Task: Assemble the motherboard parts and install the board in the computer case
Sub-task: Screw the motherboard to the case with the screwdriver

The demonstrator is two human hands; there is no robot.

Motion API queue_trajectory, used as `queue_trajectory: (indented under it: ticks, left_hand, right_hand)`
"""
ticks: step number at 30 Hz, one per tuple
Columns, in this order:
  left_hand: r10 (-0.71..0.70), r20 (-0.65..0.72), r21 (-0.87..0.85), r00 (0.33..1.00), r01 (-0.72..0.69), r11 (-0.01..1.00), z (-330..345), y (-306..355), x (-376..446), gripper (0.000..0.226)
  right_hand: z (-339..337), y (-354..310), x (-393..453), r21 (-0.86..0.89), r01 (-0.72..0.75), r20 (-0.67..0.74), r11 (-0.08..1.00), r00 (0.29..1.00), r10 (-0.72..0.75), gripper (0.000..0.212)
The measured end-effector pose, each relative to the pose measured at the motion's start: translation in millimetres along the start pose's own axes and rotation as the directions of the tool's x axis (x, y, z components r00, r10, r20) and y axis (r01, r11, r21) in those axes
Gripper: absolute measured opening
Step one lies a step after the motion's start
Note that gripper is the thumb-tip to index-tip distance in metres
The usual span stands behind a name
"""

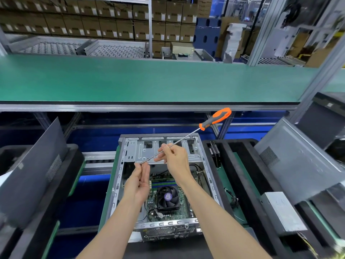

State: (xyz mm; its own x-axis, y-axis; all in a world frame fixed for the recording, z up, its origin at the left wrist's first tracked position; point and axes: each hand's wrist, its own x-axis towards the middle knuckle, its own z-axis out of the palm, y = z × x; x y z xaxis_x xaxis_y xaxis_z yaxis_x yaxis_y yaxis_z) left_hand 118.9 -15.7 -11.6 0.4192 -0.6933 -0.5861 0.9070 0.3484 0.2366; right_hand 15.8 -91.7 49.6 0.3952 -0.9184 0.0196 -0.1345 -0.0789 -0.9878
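An open grey computer case [130, 152] lies flat below me, and the green motherboard [169, 210] with its black CPU fan [168, 198] sits inside it. Above the case, my right hand [174, 158] pinches the long metal shaft of a screwdriver with an orange and grey handle [216, 118]; the handle points up to the right. My left hand [139, 182] is raised with its fingertips at the screwdriver's tip. Whether a screw sits between those fingertips is too small to tell.
A dark case side panel [31, 165] leans at the left. Another grey panel [298, 161] leans at the right over black foam trays [242, 174]. A silver power supply box [281, 212] lies at the right. A green-topped shelf [149, 79] spans the view above.
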Motion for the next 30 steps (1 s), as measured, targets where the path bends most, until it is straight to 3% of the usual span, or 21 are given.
queue_trajectory:
  ticks: [7, 27, 30]
  left_hand:
    - [0.027, -0.018, 0.043, 0.999, -0.026, 0.999, 2, 3, 3, 0.020]
    - [0.011, 0.012, 0.044, 1.000, -0.011, 0.999, -1, 5, 8, 0.036]
    - [0.031, 0.027, 0.066, 0.999, -0.033, 0.997, -5, 5, 11, 0.029]
  right_hand:
    - [4, 3, 3, -0.008, -0.003, -0.003, 1.000, 1.000, 0.003, 0.034]
    - [3, 8, 11, 0.007, -0.006, 0.027, 1.000, 1.000, 0.006, 0.031]
    - [2, 8, 12, 0.023, -0.010, 0.018, 1.000, 1.000, 0.009, 0.031]
